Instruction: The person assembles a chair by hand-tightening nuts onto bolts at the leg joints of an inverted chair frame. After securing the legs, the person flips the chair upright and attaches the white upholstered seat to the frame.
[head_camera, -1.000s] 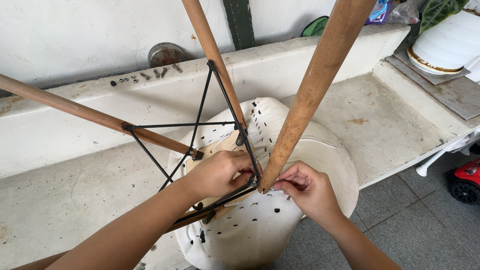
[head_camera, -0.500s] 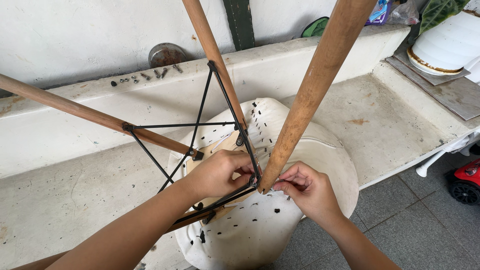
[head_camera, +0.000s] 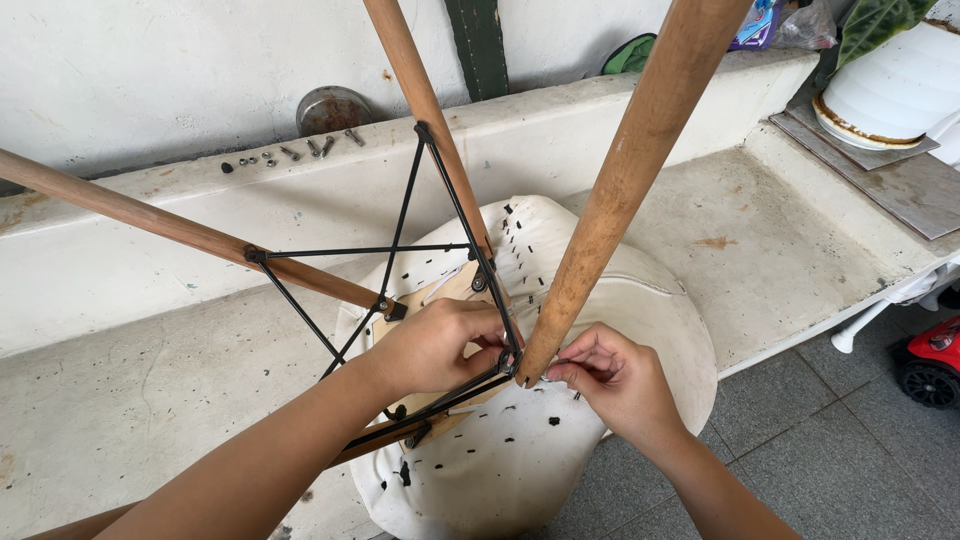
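A white chair seat (head_camera: 640, 320) lies upside down on a concrete ledge, dotted with small black staples. Its wooden legs stick up toward me, joined by a black wire frame (head_camera: 400, 215). The nearest wooden leg (head_camera: 630, 170) meets the seat between my hands. My left hand (head_camera: 435, 345) curls around the black frame joint at that leg's foot. Just to the right of the joint, my right hand (head_camera: 615, 375) pinches a small metal fastener against the leg's base. The fastener is mostly hidden by my fingertips.
Several loose screws and nuts (head_camera: 290, 155) lie on the upper ledge beside a round rusty metal lid (head_camera: 333, 108). A white pot (head_camera: 890, 85) stands on a slab at the far right. A red toy vehicle (head_camera: 935, 365) sits on the tiled floor below.
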